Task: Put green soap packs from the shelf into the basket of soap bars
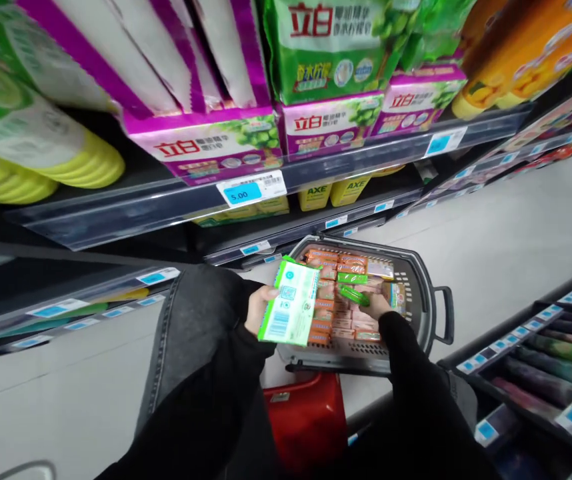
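Note:
My left hand (259, 308) is closed on the edge of a green and white soap packet (290, 303), its printed barcode side facing up. The packet overlaps the left side of a grey shopping basket (419, 267). Inside the basket, my right hand (377, 305) has its fingers closed on a small green-wrapped bar (352, 295). A second green-wrapped bar (352, 277) lies just beyond it. Several orange packets (322, 313) and pale pink packets (349, 319) fill the basket in rows around them.
A shelf (326, 160) with purple soap packs (216, 147), green soap packs (329, 57) and yellow-based bottles (81, 153) overhangs the basket's far side. Below sits a red stool-like object (306, 420). Another low shelf (541, 360) stands on the right. Pale floor (531, 213) runs between.

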